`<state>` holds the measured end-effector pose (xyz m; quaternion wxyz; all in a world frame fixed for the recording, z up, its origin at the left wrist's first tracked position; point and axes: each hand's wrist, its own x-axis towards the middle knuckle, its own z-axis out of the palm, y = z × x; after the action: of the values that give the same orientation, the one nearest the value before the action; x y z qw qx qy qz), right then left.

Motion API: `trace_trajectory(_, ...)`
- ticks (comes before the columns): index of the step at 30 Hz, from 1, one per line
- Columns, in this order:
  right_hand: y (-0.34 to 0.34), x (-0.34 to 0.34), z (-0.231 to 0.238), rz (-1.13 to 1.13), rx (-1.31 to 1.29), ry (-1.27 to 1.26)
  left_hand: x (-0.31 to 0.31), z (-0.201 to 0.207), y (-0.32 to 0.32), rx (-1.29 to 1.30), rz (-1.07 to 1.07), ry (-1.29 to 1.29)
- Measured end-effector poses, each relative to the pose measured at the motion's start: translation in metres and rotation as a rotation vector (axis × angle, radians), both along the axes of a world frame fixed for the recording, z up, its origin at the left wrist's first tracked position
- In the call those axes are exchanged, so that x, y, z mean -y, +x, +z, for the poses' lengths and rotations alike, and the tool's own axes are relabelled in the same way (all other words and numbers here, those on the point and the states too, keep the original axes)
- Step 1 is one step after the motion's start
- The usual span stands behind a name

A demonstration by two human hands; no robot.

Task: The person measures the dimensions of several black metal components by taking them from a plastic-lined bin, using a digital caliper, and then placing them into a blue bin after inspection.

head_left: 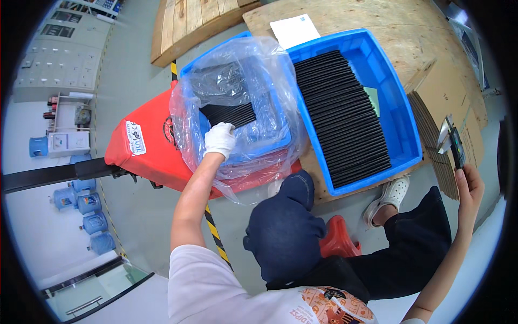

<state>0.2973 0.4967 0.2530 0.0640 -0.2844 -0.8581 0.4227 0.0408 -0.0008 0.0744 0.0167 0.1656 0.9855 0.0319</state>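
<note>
A bare right hand point(470, 186) gripped a black-and-silver caliper point(457, 148), a white-gloved left hand point(219, 139) curled at a clear-plastic-lined blue bin point(275, 143)
The left hand lay at that bin's near-left corner beside thin black strips point(229, 114), though whether it pinched any was unclear; more black strips point(340, 116) ran along a rectangular blue plastic tub's point(402, 108) left edge, the caliper beyond its right
</note>
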Motion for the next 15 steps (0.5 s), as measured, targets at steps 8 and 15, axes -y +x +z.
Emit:
trace_trajectory(8,-0.030,0.003,-0.020,-0.030,0.115,0.085,-0.015,-0.059,-0.036,0.130,-0.143,-0.273)
trace_trajectory(15,-0.049,0.014,-0.024,-0.011,0.194,0.084,-0.015,-0.068,-0.038,0.112,-0.131,-0.173)
